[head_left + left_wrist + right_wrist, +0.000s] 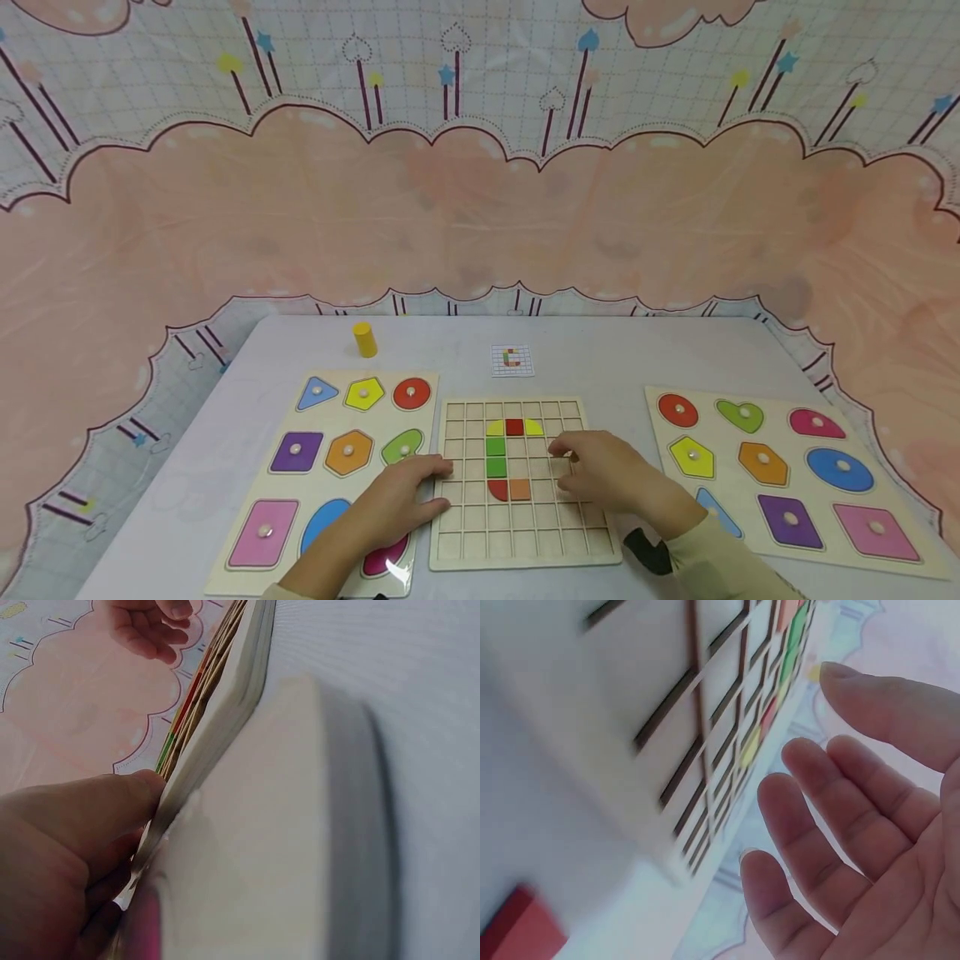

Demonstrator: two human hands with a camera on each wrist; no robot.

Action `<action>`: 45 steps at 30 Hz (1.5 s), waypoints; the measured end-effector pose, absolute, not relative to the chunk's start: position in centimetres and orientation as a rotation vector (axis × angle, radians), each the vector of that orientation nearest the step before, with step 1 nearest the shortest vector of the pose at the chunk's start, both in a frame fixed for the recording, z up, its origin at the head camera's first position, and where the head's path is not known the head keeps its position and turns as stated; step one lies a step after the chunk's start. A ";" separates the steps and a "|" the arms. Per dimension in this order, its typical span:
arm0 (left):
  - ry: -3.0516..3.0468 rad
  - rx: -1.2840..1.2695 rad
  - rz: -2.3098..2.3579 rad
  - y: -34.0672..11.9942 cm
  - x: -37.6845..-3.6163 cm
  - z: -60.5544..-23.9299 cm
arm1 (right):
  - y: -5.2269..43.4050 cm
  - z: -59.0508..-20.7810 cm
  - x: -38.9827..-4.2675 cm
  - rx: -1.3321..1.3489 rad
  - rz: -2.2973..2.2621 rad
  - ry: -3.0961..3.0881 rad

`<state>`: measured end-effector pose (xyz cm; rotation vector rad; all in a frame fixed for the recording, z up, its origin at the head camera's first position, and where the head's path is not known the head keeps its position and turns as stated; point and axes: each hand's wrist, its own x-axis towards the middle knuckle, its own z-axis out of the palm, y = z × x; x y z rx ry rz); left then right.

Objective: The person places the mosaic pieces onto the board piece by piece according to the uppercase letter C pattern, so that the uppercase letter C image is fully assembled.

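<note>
Our left hand (405, 500) rests at the left edge of the grid board (525, 542) in the middle of the table (615, 350); the left wrist view shows the thumb (112, 802) pressed to that edge. Our right hand (607, 475) hovers over the board, fingers (817, 817) loosely spread, apparently holding nothing.

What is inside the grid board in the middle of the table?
The grid board holds a C of tiles: yellow, red, yellow, two green, red and orange. The right hand covers some cells on its right; their contents cannot be seen.
</note>
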<state>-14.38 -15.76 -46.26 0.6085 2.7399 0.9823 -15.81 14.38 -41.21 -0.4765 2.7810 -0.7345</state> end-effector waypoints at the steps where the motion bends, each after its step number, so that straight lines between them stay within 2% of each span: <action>1: 2.739 0.610 0.985 -15.8 -14.4 -46.3 | 14.7 -41.2 -15.8 -0.461 -0.741 2.786; 19: 2.724 0.599 0.989 -15.8 -14.4 -46.1 | 20.1 -41.3 -15.2 -0.220 -0.678 2.801; 45: 2.735 0.612 0.999 -15.7 -14.2 -45.9 | 21.6 -42.6 -14.4 -0.258 -0.666 2.781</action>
